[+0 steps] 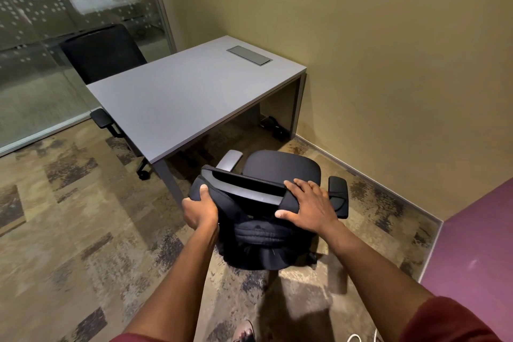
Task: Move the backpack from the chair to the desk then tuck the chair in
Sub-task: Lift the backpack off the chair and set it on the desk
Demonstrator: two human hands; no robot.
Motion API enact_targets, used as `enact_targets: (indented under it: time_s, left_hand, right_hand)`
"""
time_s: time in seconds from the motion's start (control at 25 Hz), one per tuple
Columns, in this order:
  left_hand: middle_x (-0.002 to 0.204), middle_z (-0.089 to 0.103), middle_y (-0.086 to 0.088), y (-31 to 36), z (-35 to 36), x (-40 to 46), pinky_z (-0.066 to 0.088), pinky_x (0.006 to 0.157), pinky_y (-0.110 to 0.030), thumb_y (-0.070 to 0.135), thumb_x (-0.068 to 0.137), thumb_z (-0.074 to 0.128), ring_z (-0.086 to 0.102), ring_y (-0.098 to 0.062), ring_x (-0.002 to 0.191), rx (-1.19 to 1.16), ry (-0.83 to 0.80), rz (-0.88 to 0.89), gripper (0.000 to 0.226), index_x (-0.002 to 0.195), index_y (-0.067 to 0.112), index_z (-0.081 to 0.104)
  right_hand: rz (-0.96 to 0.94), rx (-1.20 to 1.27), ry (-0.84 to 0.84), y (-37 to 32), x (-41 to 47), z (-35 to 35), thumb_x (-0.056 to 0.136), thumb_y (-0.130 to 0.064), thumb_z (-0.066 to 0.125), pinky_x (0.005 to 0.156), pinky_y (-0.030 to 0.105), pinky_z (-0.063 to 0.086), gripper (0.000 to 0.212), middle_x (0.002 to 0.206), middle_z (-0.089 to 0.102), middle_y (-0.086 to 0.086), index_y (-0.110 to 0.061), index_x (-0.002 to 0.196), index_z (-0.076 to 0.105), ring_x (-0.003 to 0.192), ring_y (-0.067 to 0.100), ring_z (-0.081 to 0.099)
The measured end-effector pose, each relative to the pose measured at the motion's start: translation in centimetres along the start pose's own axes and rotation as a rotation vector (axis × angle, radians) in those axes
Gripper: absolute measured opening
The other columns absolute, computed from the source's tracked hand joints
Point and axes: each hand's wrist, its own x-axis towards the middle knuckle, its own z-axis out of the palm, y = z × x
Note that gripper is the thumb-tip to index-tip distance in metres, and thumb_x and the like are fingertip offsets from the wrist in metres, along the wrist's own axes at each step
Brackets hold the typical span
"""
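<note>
The person's left hand (200, 212) grips the left end of the chair (280, 175) backrest top, fingers curled around it. The right hand (308, 207) lies over the right end, fingers spread flat. The chair stands just beside the grey desk's (180, 97) near corner. The backpack cannot be made out.

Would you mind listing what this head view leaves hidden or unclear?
- Black fabric backpack: its lower front, hidden by its own bulk against the near black office chair.
- Chair's wheeled base: hidden by backpack and seat.
- Second black chair: seat hidden behind the grey rectangular desk.
- Dark items under the desk: too shadowed to identify.
</note>
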Motion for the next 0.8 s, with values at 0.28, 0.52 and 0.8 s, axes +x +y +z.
enact_targets:
  time_s: [0.28,0.52,0.8]
  left_hand:
    - [0.114,0.064,-0.020,-1.7,-0.3,-2.8,0.049,0.087,-0.045,0.051,0.090,0.061,0.060,-0.040,0.105,0.028,-0.033,-0.016,0.051,0.106,0.003,0.056]
    - [0.117,0.064,-0.022,-2.8,1.6,-6.3,0.050,0.094,-0.050,0.054,0.088,0.062,0.059,-0.042,0.108,0.048,-0.104,-0.008,0.056,0.107,0.001,0.057]
    - [0.134,0.057,-0.028,-4.2,4.9,-12.1,0.042,0.100,-0.042,0.048,0.092,0.061,0.053,-0.044,0.124,0.118,-0.253,0.026,0.067,0.129,-0.007,0.054]
  right_hand:
    - [-0.154,-0.014,0.086,0.8,-0.8,-0.1,0.077,-0.067,0.059,0.108,0.051,0.032,0.060,0.149,0.039,0.001,-0.035,0.126,0.048,0.137,0.032,0.034]
    - [-0.166,0.072,0.157,4.1,-2.8,-1.8,0.069,-0.051,0.076,0.099,0.046,0.038,0.051,0.128,0.047,-0.003,-0.029,0.105,0.047,0.123,0.024,0.043]
    - [-0.053,0.157,0.246,9.1,-7.0,-2.0,0.070,-0.020,0.084,0.095,0.044,0.046,0.044,0.133,0.049,0.004,-0.023,0.096,0.048,0.123,0.030,0.045]
